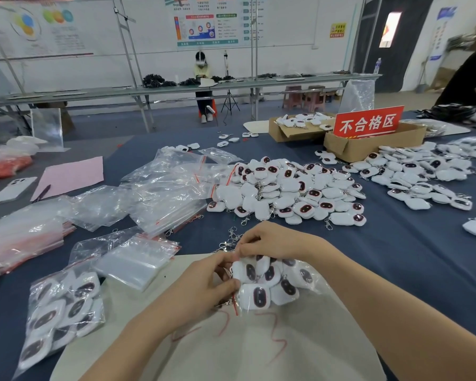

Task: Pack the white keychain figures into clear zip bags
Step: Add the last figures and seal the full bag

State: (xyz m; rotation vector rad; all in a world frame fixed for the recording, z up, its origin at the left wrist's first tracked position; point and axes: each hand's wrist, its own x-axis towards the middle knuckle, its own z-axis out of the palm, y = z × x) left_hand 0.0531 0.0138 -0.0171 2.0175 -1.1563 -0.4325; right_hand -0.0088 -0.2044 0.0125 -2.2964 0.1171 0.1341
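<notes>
Left grip (204,283) and right grip (270,240) are bare, as are both forearms (368,287).

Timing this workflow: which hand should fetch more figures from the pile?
Probably right: the right hand is nearer the heap of white keychain figures; the left hand grips the clear zip bag.

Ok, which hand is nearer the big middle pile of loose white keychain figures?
Right. The right hand sits just short of the pile of white keychain figures, pinching the top of the clear zip bag; the left hand grips that bag's edge, nearer the person and further left.
</notes>
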